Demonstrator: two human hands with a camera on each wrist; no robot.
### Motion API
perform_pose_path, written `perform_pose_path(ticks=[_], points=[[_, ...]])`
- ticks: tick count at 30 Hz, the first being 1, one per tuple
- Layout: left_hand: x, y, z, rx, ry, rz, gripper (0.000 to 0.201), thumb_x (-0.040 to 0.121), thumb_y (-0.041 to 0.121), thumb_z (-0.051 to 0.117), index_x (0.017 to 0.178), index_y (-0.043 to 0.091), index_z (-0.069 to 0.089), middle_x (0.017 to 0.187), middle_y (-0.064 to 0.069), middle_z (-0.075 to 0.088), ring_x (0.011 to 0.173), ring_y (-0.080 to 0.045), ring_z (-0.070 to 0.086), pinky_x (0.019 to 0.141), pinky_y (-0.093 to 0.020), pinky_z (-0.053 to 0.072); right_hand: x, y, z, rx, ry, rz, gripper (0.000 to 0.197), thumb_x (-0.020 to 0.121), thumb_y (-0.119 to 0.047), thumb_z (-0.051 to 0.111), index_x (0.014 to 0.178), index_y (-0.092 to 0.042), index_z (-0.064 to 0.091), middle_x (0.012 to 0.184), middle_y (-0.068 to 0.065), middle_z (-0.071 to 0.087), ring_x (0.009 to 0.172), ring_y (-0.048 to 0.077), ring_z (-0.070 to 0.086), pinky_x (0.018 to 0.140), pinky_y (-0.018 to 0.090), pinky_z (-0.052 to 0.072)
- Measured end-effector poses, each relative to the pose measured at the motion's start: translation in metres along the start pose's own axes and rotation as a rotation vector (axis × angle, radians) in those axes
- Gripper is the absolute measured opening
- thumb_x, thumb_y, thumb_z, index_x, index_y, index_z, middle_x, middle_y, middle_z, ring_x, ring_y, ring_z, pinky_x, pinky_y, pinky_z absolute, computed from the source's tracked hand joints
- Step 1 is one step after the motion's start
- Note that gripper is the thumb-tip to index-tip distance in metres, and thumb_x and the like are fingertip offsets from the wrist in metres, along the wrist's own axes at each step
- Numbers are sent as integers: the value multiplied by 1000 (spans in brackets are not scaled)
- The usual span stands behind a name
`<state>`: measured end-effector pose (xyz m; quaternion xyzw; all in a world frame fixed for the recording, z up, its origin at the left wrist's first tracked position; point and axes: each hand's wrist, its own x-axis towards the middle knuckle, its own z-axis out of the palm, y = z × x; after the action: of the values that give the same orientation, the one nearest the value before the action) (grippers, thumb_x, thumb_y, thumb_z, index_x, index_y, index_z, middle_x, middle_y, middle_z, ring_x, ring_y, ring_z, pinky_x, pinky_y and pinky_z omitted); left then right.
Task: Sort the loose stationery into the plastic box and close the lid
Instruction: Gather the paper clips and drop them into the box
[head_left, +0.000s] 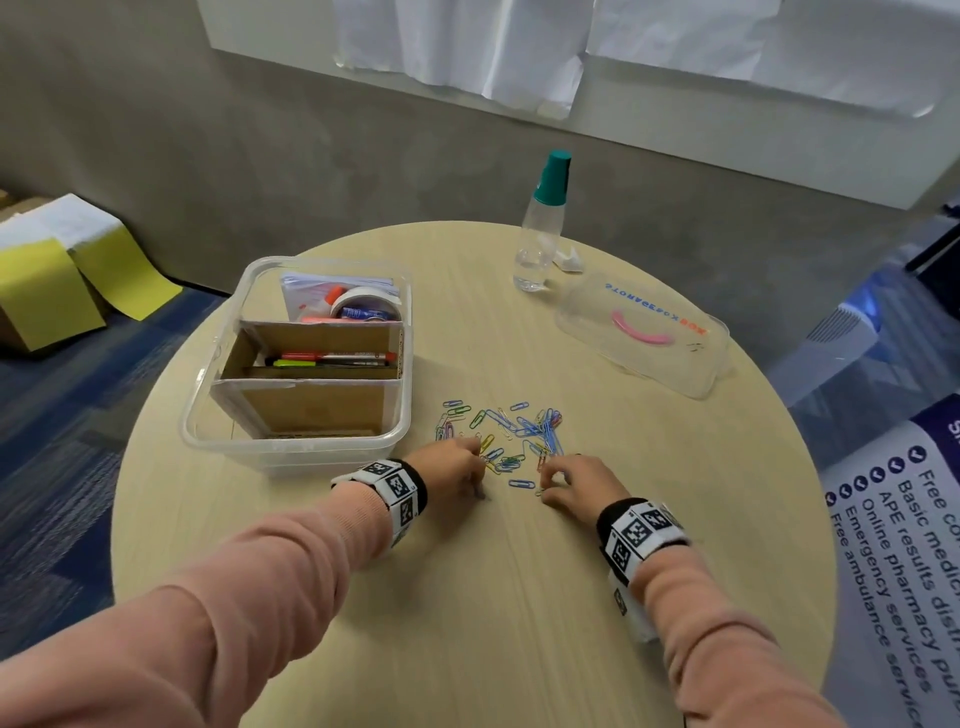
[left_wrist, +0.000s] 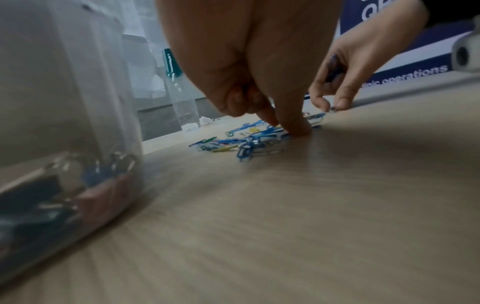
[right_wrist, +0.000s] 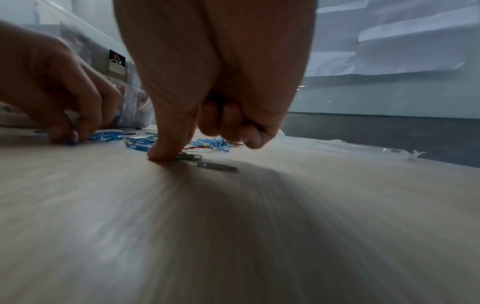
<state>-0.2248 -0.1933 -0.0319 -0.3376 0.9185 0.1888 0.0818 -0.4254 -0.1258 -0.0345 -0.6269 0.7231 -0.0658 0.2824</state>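
Observation:
Several coloured paper clips (head_left: 519, 426) lie in a loose pile on the round table (head_left: 467, 597), just right of the clear plastic box (head_left: 311, 457). The box stands open with cardboard dividers; pens and a tape roll lie in its far sections. My left hand (head_left: 480, 457) is at the near left edge of the pile, thumb and forefinger pinching clips (left_wrist: 233, 144) against the table. At the near right edge my right hand (head_left: 550, 480) has its fingers curled over a few dark clips in the palm, and its thumb (right_wrist: 163, 152) presses on a grey clip (right_wrist: 215, 166). The clear lid (head_left: 587, 312) with a pink handle lies at the right.
A clear bottle (head_left: 540, 234) with a teal cap stands at the table's far side beside a crumpled white scrap (head_left: 569, 260). A printed banner (head_left: 893, 545) lies on the floor to the right, and cardboard boxes (head_left: 47, 280) sit on the floor at the left.

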Motion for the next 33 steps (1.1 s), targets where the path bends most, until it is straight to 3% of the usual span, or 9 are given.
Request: perform_pose_path(ticks=[5,8,10,12,16,18,21,29,33], points=[[-5,11,1,247,-120,27,32,100,17,32,121,0,49,123,-17,49,109,-31,54,86,-39,45,-2,-8,4,-131,-56,59,5,87,-19,55,85,-15,57,109,14,63,101,27,57,80,28,42],[-6,21,4,229,-133,-18,33,100,14,29,124,-1,45,125,-18,48,112,-31,53,89,-39,44,-8,-13,10,-267,-117,151,20,96,-25,41,104,-11,52,119,17,57,108,32,55,85,33,42],[-6,27,1,47,-96,-87,31,99,14,31,119,-2,48,121,-19,50,108,-30,53,88,-37,42,-13,-14,16,-317,-138,189,30,98,-27,34,116,-6,46,123,18,55,112,33,54,88,35,41],[-10,29,-4,-344,17,-168,25,97,12,32,101,0,54,101,-17,56,92,-27,54,78,-32,40,-19,-18,18,-205,-134,211,22,98,-24,33,103,-8,47,113,18,57,106,31,55,84,33,41],[-29,29,-23,-1453,113,-236,32,89,9,23,61,18,32,58,0,36,48,-11,25,44,-21,22,-27,-19,12,958,26,346,31,86,-8,37,58,-19,33,49,-2,35,43,13,30,48,24,26],[-37,28,-36,-1795,107,-261,31,86,10,22,57,17,32,52,0,36,41,-8,22,38,-18,18,-34,-18,6,1609,4,310,27,75,-12,39,49,-19,36,43,-4,28,37,10,17,39,19,20],[-49,25,-50,-2042,99,-248,38,91,23,28,54,16,34,49,1,37,37,-8,23,36,-16,18,-40,-20,-1,1930,8,168,22,70,-18,38,50,-15,45,48,0,36,39,11,18,37,20,24],[-83,12,-70,-2024,73,-223,34,97,24,35,64,17,37,50,5,39,34,-4,25,32,-13,20,-29,1,-8,1881,140,376,33,86,-28,49,56,-15,44,39,-3,35,26,8,29,31,14,23],[-99,-5,-85,-1926,176,-296,36,98,31,35,63,21,37,46,9,32,34,-4,23,33,-15,16,-21,21,-10,865,274,470,30,96,-26,49,71,-10,57,51,-1,43,48,15,42,44,20,31]])
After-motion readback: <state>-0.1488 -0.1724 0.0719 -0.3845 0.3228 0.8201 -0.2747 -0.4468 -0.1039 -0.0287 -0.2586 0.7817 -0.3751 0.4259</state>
